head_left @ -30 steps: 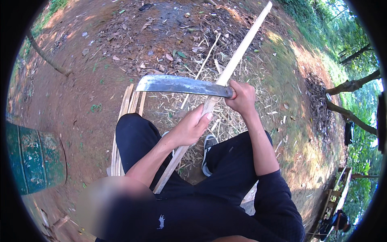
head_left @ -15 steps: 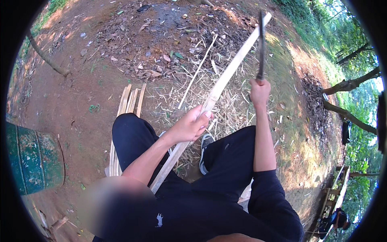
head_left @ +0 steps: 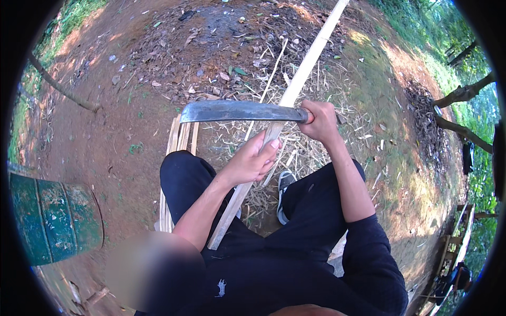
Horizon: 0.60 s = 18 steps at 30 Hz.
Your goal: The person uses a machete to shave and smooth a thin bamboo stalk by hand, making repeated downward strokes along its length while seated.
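My left hand [head_left: 254, 159] is closed around a long pale strip of split wood or bamboo [head_left: 311, 60], which slants from my lap up to the far right. In my right hand [head_left: 320, 121] is the handle of a machete [head_left: 237, 111]. Its broad dark blade points left and lies across the strip, just beyond my left hand. Whether the edge bites into the strip, I cannot tell. The strip's near end rests by my thighs, between my bent knees.
Several cut strips [head_left: 183, 134] lie beside my left knee. Thin shavings [head_left: 300, 152] litter the ground ahead, with a slender stick [head_left: 269, 84] among them. A green metal drum [head_left: 55, 221] stands at left. Tree branches [head_left: 464, 95] and a wooden bench-like frame [head_left: 450, 242] are at right.
The machete has swung from pointing away, near the strip's far end, to lying crosswise close to my left hand. My right hand came nearer and leftward. The strip has shifted slightly farther away.
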### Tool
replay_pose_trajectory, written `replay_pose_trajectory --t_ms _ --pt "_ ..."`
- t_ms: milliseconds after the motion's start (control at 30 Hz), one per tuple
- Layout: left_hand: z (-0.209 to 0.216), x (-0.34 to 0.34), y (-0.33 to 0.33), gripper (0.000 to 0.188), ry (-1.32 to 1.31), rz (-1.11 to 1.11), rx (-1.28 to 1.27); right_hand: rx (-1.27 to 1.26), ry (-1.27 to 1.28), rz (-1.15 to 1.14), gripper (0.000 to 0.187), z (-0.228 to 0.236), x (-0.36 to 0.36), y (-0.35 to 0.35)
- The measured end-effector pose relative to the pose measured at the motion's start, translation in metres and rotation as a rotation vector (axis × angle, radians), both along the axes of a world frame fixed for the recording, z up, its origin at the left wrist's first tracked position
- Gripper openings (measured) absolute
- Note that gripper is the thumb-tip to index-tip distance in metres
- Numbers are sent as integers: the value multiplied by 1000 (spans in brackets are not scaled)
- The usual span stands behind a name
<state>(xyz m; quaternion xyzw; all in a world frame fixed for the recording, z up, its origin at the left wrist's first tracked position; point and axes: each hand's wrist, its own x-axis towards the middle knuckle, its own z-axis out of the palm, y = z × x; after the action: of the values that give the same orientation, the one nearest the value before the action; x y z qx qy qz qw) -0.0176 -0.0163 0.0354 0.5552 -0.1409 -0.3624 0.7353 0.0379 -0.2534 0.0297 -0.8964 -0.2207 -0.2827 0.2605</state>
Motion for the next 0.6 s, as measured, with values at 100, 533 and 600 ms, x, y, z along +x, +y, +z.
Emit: replay_pose_trajectory --t_ms 100,533,600 --pt "0 0 1 24 5 7 16 -29 -31 -9 18 3 0 2" --pt "-4 2 0 25 -183 -4 112 -60 -1 -58 16 -1 3 4" --pt "-2 3 3 24 -133 -26 84 -62 11 -70 16 -2 4 3"
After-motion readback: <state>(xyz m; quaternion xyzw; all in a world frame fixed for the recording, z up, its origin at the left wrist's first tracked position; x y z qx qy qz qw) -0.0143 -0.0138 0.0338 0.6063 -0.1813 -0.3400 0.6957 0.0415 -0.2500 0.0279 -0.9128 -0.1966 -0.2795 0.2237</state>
